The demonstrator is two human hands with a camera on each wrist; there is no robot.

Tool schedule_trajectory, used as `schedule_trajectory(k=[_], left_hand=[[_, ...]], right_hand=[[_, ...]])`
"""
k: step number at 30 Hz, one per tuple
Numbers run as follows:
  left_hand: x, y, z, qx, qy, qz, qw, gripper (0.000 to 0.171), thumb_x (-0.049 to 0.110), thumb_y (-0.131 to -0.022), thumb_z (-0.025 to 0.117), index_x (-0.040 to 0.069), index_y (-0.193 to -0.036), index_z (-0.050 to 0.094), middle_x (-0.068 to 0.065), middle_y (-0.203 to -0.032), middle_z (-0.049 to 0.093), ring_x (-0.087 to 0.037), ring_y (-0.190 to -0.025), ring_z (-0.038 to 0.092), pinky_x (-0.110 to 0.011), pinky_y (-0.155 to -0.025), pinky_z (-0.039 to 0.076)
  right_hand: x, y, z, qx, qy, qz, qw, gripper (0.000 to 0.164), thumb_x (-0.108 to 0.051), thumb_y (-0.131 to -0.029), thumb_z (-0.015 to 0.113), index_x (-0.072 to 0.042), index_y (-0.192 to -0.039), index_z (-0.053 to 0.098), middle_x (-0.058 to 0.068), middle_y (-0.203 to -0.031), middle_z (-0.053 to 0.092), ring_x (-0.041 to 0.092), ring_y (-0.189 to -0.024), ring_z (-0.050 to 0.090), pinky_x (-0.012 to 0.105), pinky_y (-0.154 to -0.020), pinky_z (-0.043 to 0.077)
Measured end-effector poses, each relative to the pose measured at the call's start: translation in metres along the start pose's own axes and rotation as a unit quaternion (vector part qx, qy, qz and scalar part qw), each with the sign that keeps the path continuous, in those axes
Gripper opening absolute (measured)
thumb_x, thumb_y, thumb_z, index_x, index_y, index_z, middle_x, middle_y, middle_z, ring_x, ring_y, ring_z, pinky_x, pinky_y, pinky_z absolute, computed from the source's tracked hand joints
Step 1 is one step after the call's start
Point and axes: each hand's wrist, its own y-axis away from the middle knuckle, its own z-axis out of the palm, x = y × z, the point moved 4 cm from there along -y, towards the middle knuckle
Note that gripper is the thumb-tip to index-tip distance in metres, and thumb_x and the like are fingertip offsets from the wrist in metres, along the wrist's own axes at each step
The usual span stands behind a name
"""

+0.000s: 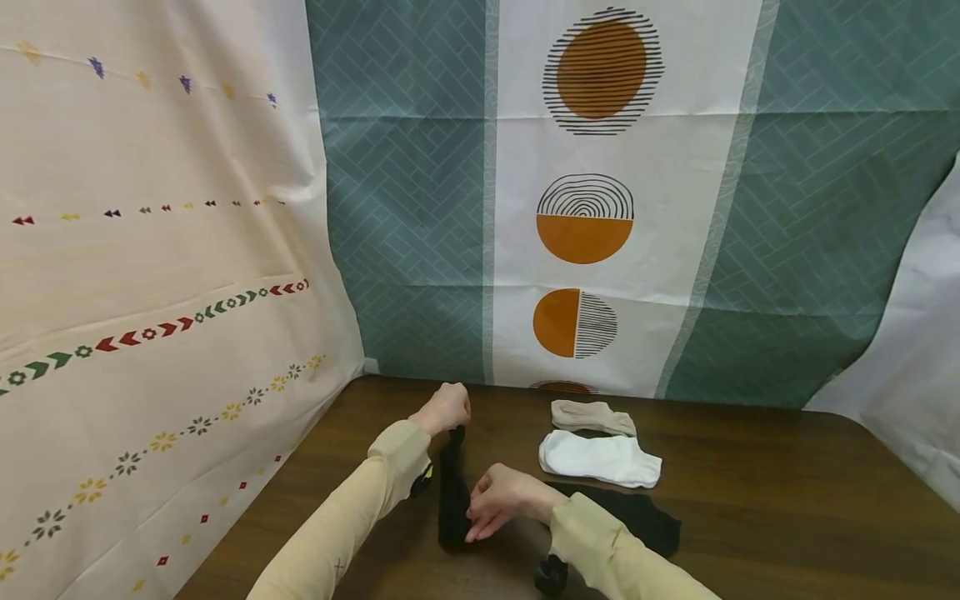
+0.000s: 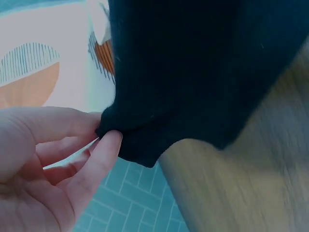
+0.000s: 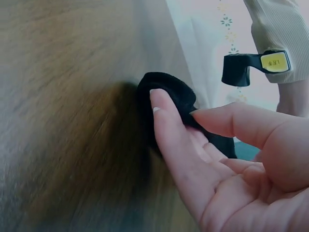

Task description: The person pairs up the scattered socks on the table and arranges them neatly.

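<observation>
A black sock [image 1: 452, 479] is stretched lengthwise between my two hands at the left of the table. At the far end, my left hand [image 1: 444, 407] pinches the sock's edge; in the left wrist view its thumb and forefinger hold a corner of the black fabric [image 2: 178, 82]. My right hand [image 1: 506, 498] is at the near end. The right wrist view has its thumb and fingers pinching the sock's rounded end [image 3: 166, 81], just above the wood. Part of the sock is hidden behind the right fingers.
Right of my hands lie a beige sock [image 1: 592, 417], a white sock [image 1: 600, 458] and another black sock [image 1: 645, 521], partly covered by my right forearm. The brown wooden table [image 1: 780, 500] meets a patterned curtain [image 1: 412, 250] at the back and a cream cloth [image 1: 150, 275] at left.
</observation>
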Motion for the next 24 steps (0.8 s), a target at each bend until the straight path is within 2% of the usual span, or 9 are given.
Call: schedule_trajectory(k=[5,8,12,16,24], left_hand=[[0.006,-0.005,0.011,0.0,-0.003,0.0,1.0,0.036,-0.005,-0.075,0.055,0.009,-0.044,0.044,0.008,-0.037,0.032,-0.006,-0.033,0.031,-0.021,-0.037,0.026],[0.009,-0.006,0.018,-0.008,0.008,0.022,0.9997,0.029,-0.004,-0.076,0.056,0.006,-0.048,0.051,0.007,-0.042,0.035,-0.007,-0.037,0.032,-0.021,-0.039,0.027],[0.01,-0.004,0.023,-0.036,0.021,0.035,0.9985,0.01,0.001,-0.079,0.061,0.001,-0.07,0.063,0.003,-0.058,0.049,-0.01,-0.049,0.041,-0.023,-0.046,0.036],[0.01,-0.001,0.023,-0.054,0.021,0.031,0.9979,0.005,0.005,-0.081,0.061,0.005,-0.077,0.063,0.002,-0.069,0.055,-0.012,-0.058,0.048,-0.026,-0.054,0.042],[0.006,0.009,0.018,-0.048,0.007,0.042,0.998,0.004,0.007,-0.083,0.061,0.005,-0.081,0.065,0.001,-0.074,0.057,-0.012,-0.061,0.05,-0.027,-0.056,0.044]], right_hand=[[0.004,0.003,-0.004,0.015,0.022,0.018,0.999,0.009,0.007,-0.08,0.057,0.011,-0.072,0.057,0.025,-0.069,0.062,0.032,-0.067,0.064,0.033,-0.057,0.051],[0.007,0.005,-0.006,0.023,0.034,0.032,0.999,0.008,0.006,-0.08,0.057,0.012,-0.075,0.058,0.024,-0.069,0.062,0.031,-0.066,0.064,0.033,-0.057,0.051],[0.008,0.007,-0.007,0.026,0.044,0.039,0.998,0.009,0.005,-0.08,0.058,0.013,-0.077,0.059,0.024,-0.069,0.062,0.031,-0.066,0.064,0.035,-0.058,0.051],[0.007,0.009,-0.01,0.037,0.061,0.033,0.997,0.01,0.002,-0.08,0.061,0.012,-0.077,0.061,0.023,-0.068,0.062,0.03,-0.063,0.064,0.035,-0.057,0.051],[0.002,0.011,-0.02,0.06,0.074,0.018,0.995,0.007,0.004,-0.079,0.062,0.011,-0.078,0.062,0.022,-0.068,0.062,0.031,-0.063,0.064,0.035,-0.057,0.051]])
